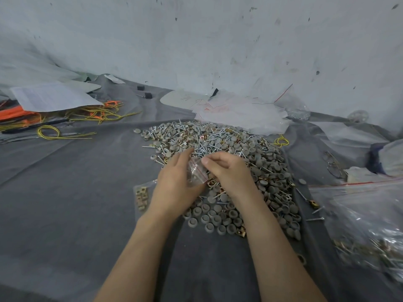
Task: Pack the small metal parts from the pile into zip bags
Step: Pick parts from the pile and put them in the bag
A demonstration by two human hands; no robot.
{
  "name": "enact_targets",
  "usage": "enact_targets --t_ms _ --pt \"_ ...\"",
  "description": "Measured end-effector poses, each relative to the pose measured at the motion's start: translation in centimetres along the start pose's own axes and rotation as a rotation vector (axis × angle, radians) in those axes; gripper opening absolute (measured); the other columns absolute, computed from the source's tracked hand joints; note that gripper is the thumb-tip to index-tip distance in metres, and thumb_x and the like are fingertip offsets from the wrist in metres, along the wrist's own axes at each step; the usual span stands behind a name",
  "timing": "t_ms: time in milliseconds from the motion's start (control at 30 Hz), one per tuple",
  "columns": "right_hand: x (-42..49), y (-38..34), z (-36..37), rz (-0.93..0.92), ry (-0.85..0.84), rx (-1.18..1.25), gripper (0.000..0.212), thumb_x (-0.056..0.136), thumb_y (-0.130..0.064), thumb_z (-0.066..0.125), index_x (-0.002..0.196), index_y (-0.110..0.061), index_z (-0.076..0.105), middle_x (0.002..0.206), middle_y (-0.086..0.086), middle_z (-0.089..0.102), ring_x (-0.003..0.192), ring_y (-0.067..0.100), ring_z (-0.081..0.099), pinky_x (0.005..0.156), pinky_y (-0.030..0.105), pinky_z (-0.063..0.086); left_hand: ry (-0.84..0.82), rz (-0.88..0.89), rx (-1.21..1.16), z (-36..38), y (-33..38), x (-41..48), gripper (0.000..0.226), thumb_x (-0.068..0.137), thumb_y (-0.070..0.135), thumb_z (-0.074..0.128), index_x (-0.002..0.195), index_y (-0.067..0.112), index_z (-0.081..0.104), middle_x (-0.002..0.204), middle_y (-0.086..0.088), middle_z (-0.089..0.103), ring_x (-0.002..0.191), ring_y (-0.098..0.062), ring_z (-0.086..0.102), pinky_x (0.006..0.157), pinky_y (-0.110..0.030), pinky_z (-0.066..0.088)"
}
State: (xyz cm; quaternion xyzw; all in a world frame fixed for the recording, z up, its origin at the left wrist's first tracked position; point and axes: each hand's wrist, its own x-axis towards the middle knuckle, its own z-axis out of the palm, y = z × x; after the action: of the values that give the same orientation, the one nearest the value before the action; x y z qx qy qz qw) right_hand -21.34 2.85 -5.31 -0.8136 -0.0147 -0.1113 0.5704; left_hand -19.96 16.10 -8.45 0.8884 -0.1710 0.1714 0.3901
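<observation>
A wide pile of silver screws, grey round caps and brass clips lies on the grey cloth in the middle. Over its near-left part I hold a small clear zip bag with a red seal line between both hands. My left hand grips the bag from the left and below. My right hand pinches the bag's top edge with curled fingers. What is inside the bag cannot be made out.
A flat bag of brass clips lies left of my left wrist. A large filled zip bag sits at the right. Empty zip bags are heaped behind the pile. Yellow wires and papers lie at far left.
</observation>
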Motion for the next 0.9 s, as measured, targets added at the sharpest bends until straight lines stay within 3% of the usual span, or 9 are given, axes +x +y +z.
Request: enact_targets --t_ms 67,167,233,300,367,500,667,800,900 --pt "0.0 0.0 0.0 -0.029 -0.025 0.009 0.01 0.091 -0.028 0.061 0.087 -0.032 0.069 0.076 -0.02 0.066 0.067 -0.014 0.059 0.058 0.003 0.042 0.06 -0.011 -0.033 0.1 -0.2 0.2 0.078 0.077 0.022 0.073 0.144 0.017 0.034 0.137 -0.002 0.048 0.124 -0.02 0.046 0.104 -0.038 0.04" --pt "-0.1 0.1 -0.9 -0.057 -0.011 -0.209 0.007 0.089 -0.032 0.063 0.093 -0.031 0.068 0.083 -0.022 0.061 0.073 -0.012 0.056 0.058 0.002 0.039 0.146 -0.062 -0.072 0.2 -0.8 0.4 0.073 0.08 0.027 0.073 0.142 0.018 0.037 0.137 -0.001 0.048 0.124 -0.016 0.045 0.098 -0.024 0.033" --pt "-0.4 0.1 -1.1 -0.008 -0.241 -0.356 0.01 0.084 -0.032 0.069 0.093 -0.029 0.066 0.086 -0.019 0.06 0.078 -0.007 0.057 0.061 0.007 0.039 0.21 -0.104 -0.123 0.2 -1.0 0.6 0.07 0.08 0.027 0.074 0.14 0.016 0.04 0.136 -0.001 0.05 0.123 -0.014 0.045 0.093 -0.016 0.029" --pt "-0.8 0.2 -0.3 0.002 -0.471 -0.521 0.019 0.08 -0.029 0.074 0.096 -0.024 0.066 0.083 -0.014 0.059 0.079 0.004 0.059 0.066 0.017 0.041 0.265 -0.139 -0.163 0.1 -1.2 0.7 0.068 0.08 0.03 0.073 0.139 0.016 0.042 0.135 -0.002 0.051 0.122 -0.014 0.045 0.093 -0.017 0.03" --pt "-1.1 0.3 0.9 -0.05 -0.532 -0.633 0.015 0.08 -0.023 0.073 0.091 -0.02 0.063 0.078 -0.008 0.056 0.076 0.012 0.056 0.065 0.023 0.041 0.286 -0.152 -0.171 0.1 -1.2 0.7 0.069 0.081 0.035 0.071 0.14 0.015 0.041 0.137 -0.002 0.05 0.124 -0.016 0.045 0.095 -0.021 0.031" --pt "-1.0 0.8 1.5 -0.033 -0.439 -0.629 0.017 0.083 -0.019 0.069 0.082 -0.021 0.053 0.079 -0.005 0.055 0.076 0.015 0.055 0.066 0.026 0.042 0.284 -0.122 -0.168 0.3 -1.2 0.6 0.067 0.081 0.031 0.072 0.139 0.017 0.04 0.136 -0.001 0.05 0.122 -0.012 0.045 0.094 -0.021 0.032" --pt "-0.2 1.3 0.3 -0.018 -0.07 -0.476 0.013 0.088 -0.022 0.066 0.089 -0.022 0.054 0.081 -0.01 0.055 0.069 -0.001 0.053 0.053 0.009 0.037 0.214 -0.077 -0.14 0.5 -1.1 0.4 0.072 0.08 0.027 0.074 0.141 0.018 0.037 0.136 0.003 0.047 0.112 0.004 0.035 0.093 -0.015 0.028" --pt "0.2 1.0 0.1 -0.076 0.175 -0.165 0.012 0.088 -0.021 0.066 0.087 -0.024 0.054 0.083 -0.011 0.056 0.073 -0.004 0.052 0.06 0.0 0.039 0.151 -0.047 -0.097 0.7 -1.0 0.3 0.076 0.079 0.023 0.075 0.143 0.018 0.034 0.137 0.001 0.047 0.123 -0.007 0.041 0.094 -0.014 0.027" --pt "0.2 0.9 0.7 -0.074 0.167 -0.062 0.012 0.085 -0.021 0.068 0.084 -0.025 0.058 0.084 -0.009 0.061 0.076 -0.002 0.056 0.064 0.002 0.041 0.114 -0.029 -0.078 0.7 -0.9 0.1 0.078 0.079 0.02 0.074 0.145 0.016 0.032 0.136 -0.001 0.047 0.124 -0.014 0.043 0.096 -0.019 0.03"
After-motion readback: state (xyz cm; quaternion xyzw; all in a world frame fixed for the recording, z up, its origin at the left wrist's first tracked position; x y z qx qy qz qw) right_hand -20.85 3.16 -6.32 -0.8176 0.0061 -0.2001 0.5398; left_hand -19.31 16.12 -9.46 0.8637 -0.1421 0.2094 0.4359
